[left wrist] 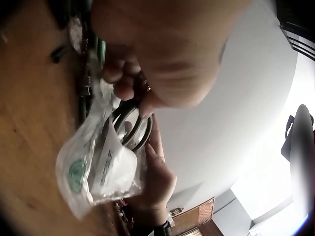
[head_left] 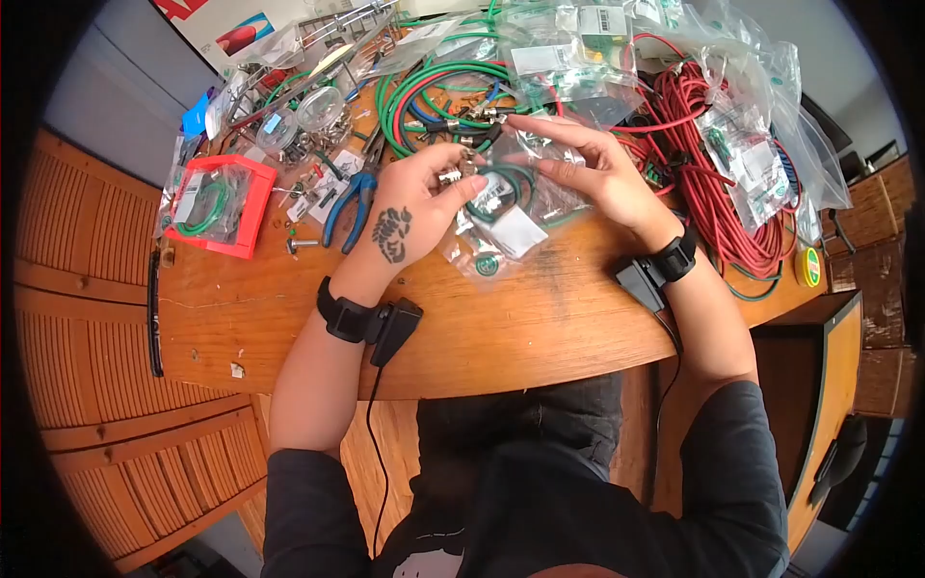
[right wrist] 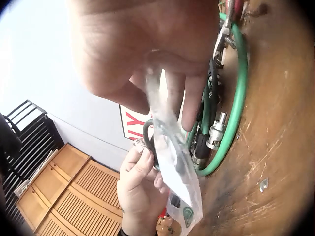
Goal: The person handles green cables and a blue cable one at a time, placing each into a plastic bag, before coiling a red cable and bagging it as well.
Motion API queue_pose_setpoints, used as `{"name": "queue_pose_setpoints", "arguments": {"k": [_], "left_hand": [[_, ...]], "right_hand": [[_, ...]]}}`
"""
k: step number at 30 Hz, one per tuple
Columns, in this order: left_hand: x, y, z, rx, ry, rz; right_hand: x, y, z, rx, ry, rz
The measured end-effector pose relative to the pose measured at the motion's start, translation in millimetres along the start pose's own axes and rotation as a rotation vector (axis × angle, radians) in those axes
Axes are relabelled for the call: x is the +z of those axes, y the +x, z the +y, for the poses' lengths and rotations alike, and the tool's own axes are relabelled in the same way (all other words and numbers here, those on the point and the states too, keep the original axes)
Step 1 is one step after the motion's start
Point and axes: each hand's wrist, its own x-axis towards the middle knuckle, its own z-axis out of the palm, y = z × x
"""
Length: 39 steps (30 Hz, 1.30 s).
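Observation:
My left hand (head_left: pixel 424 188) pinches a small coil of dark green cable (left wrist: pixel 142 132) near its metal end connector (right wrist: pixel 141 145). The coil lies partly inside a clear plastic bag (head_left: pixel 487 262), which hangs just above the table. A white paper label (left wrist: pixel 115 169) and a round green mark (left wrist: pixel 77 175) show on the bag. Across from it my right hand (head_left: pixel 612 178) holds the upper part of the bag between thumb and fingers, the index finger stretched out toward the left hand. The bag partly hides the coil.
Blue-handled pliers (head_left: pixel 349 207) and a red tray (head_left: pixel 252 207) with a bagged green cable lie to the left. Behind are green cable loops (head_left: pixel 393 106), loose connectors and bagged parts (head_left: pixel 568 58). A big red cable bundle (head_left: pixel 689 154) lies at the right, by a yellow-green tin (head_left: pixel 808 268).

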Motion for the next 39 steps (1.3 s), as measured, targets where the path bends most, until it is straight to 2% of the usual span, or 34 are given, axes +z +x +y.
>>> {"name": "queue_pose_setpoints", "arguments": {"k": [2, 6, 8, 9, 11, 12, 13, 15, 16, 18, 19, 21, 23, 25, 27, 28, 30, 34, 37, 39], "left_hand": [[-2.0, 0.9, 0.3, 0.016, -0.075, -0.195], [2.9, -5.3, 2.1, 0.037, -0.012, -0.225], [6.0, -6.9, 2.5, 0.037, 0.012, -0.307], [7.6, -7.3, 2.6, 0.036, 0.024, -0.348], [10.8, -5.0, 0.6, 0.059, -0.083, -0.339], [10.6, -3.9, 1.7, 0.04, -0.185, -0.247], [10.0, -2.2, 3.2, 0.023, -0.286, -0.154], [10.1, 2.6, 6.1, -0.033, -0.426, 0.048], [8.8, 3.8, 5.7, -0.042, -0.446, 0.09], [8.4, 4.3, 3.9, -0.051, -0.466, 0.134], [9.5, 4.4, 3.0, -0.051, -0.488, 0.136], [13.1, 4.3, 1.8, -0.055, -0.511, 0.137], [18.2, 4.1, 1.7, -0.087, -0.649, 0.124], [18.7, 3.2, 2.0, -0.093, -0.646, 0.116], [16.0, 2.4, -1.8, -0.11, -0.641, -0.022], [14.6, 2.2, -3.3, -0.111, -0.64, -0.022], [12.4, 2.3, -5.3, -0.145, -0.511, -0.115], [20.3, -0.9, -1.4, -0.116, -0.459, -0.055], [23.9, -3.5, 2.9, -0.116, -0.421, -0.067], [24.6, -4.3, 1.8, 0.001, -0.343, -0.047]], "right_hand": [[2.7, -1.8, -1.6, 0.106, 0.289, -0.062], [7.8, -1.9, -3.7, 0.098, 0.341, -0.098], [8.7, -0.7, 1.4, -0.022, 0.164, -0.133], [9.7, -2.8, -0.4, -0.021, 0.164, -0.133], [12.8, -6.6, -6.1, 0.211, 0.742, -0.103], [13.4, -3.6, -0.2, 0.158, 0.887, -0.139], [14.8, -2.6, 2.7, 0.156, 0.888, -0.143], [17.1, -0.5, 5.5, -0.004, 1.036, -0.086], [19.5, -0.6, 4.3, -0.006, 1.037, -0.09], [25.8, -2.6, 1.4, 0.118, 0.66, 0.076], [27.1, -1.9, 5.0, 0.116, 0.661, 0.074], [31.1, -1.7, 14.3, 0.247, 0.714, 0.113], [33.1, -0.9, 13.5, 0.238, 0.687, 0.126], [34.6, 1.1, 12.8, 0.162, 0.767, 0.15], [33.2, 1.4, 6.3, 0.133, 0.708, 0.14], [32.9, 1.0, 3.5, 0.106, 0.65, 0.132], [33.8, 0.2, 1.7, 0.132, 0.728, 0.132], [36.9, 1.5, -3.8, 0.166, 0.965, 0.158], [41.5, -1.2, 1.8, 0.179, 0.806, 0.13], [39.8, -2.1, 4.9, 0.165, 0.791, 0.096]]}}
